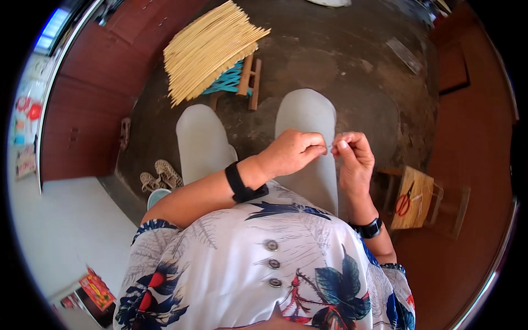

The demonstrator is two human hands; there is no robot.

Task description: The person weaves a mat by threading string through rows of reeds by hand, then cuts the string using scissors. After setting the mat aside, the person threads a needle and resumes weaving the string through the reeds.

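Over my right thigh, both hands meet at about knee height. My left hand (pixel 297 150) is closed in a pinch, the fingertips pointing right. Facing it, my right hand (pixel 356 160) pinches with thumb and forefinger. A short stretch of a thin, pale strand (pixel 329 146) shows in the small gap between the fingertips. It is too fine to tell whether it is thread or wire. The rest of it is hidden in the fingers.
Ahead, a sheaf of straw-coloured sticks (pixel 212 47) lies on a folding stool (pixel 246 80) with turquoise webbing. To the right, red-handled scissors (pixel 403 204) rest on a small wooden stool (pixel 415 190). Shoes (pixel 165 173) sit at left; dark red cabinets (pixel 91 99) stand beyond.
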